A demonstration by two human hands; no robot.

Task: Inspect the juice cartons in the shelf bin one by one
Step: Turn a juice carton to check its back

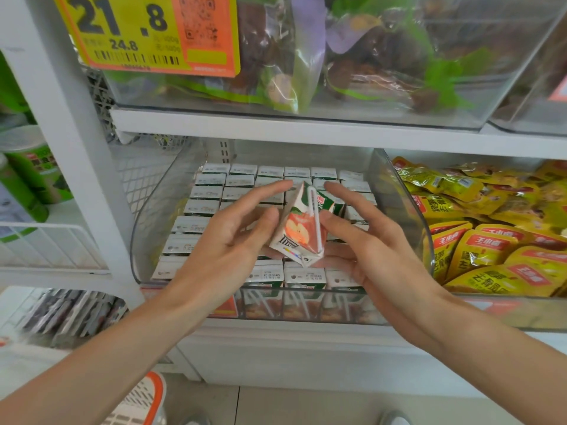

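White shelf (276, 134) across the whole view, holding clear bins on two levels. On the upper level, a large clear tub (337, 115) of bagged produce, with a yellow-and-orange price tag (147, 35) reading 21.8 on its front. Below, centred, the clear shelf bin (147, 228), packed with upright rows of juice cartons (211, 179), white tops showing. Just right of it, a bin of yellow snack packets (478, 243). Over the middle of the carton rows, left hand (224, 246) and right hand (371, 240), both half open with fingers spread, sharing one lifted juice carton (302, 228): thumbs pressing on opposite sides, fingertips under its lower end. Carton tilted, apple picture and attached straw facing up, raised clear of the rows beneath.
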